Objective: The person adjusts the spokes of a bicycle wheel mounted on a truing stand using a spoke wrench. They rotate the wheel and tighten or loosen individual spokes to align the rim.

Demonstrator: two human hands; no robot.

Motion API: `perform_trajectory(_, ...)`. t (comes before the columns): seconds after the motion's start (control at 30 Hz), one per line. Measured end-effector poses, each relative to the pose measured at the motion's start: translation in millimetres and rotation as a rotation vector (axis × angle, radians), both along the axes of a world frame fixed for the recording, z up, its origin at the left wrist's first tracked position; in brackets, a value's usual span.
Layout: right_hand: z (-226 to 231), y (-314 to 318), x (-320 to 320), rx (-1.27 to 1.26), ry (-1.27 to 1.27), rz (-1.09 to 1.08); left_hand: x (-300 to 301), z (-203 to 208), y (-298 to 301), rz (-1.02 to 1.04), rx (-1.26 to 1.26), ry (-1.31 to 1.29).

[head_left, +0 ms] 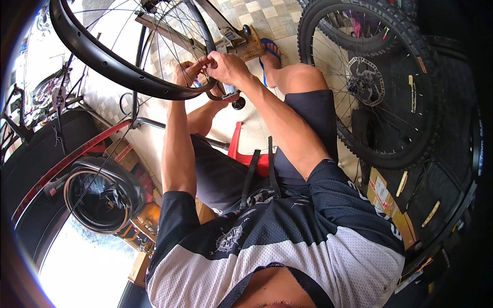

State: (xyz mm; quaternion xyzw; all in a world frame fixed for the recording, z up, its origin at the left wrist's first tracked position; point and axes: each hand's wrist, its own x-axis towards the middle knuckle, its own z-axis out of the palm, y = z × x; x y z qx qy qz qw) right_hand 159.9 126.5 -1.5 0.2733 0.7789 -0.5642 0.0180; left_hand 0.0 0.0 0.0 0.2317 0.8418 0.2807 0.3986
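A bare black bicycle rim [123, 77], laced with thin spokes [172, 31], stands upright in front of me in a grey metal wheel stand [218, 20]. My left hand [187, 73] is at the rim's near inner edge among the spokes, its fingers pinched together. Right beside it, my right hand [229, 68] reaches over the rim with thumb and fingers closed. The fingertips of both hands meet at the rim. Whatever small thing they pinch is hidden by the fingers.
A wheel with a knobby tyre [308, 49] and brake disc stands at the right. Beneath me is a red stool [262, 163]. Several tyres [128, 192] hang at the left near a red bar [72, 159]. A cardboard box [382, 192] lies lower right.
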Motion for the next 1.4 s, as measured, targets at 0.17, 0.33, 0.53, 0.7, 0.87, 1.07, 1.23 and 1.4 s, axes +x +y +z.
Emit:
perform_trajectory(0.17,8.8,-9.5,-2.1,0.078,0.141,-0.136,17.7,22.3,23.1,0.101,-0.076,0.166)
perform_trajectory(0.33,5.6,-14.7,-12.6,0.224,0.188,-0.147,24.8,25.6,25.7,0.151,-0.024,0.205)
perform_trajectory(0.53,-12.8,-15.9,-12.9,-0.236,0.223,-0.152,14.7,29.3,10.5,0.261,0.024,0.164)
perform_trajectory(0.7,-39.1,-20.8,-21.0,-0.429,0.186,-0.152,21.0,47.0,9.3,0.313,0.282,-0.076)
perform_trajectory(0.87,-41.3,-21.4,-23.1,-0.46,0.204,-0.251,24.9,54.2,13.2,0.175,0.388,-0.134)
perform_trajectory(1.07,-14.6,-4.9,-15.6,-0.67,0.235,-0.442,25.4,51.8,14.1,0.188,0.385,-0.159)
perform_trajectory(1.23,-2.4,9.7,-5.6,-0.709,0.2,-0.39,24.6,43.3,16.4,0.204,0.394,-0.126)
perform_trajectory(1.4,-8.4,11.6,-3.2,-0.478,0.202,-0.148,23.3,33.9,17.5,0.178,0.408,-0.065)
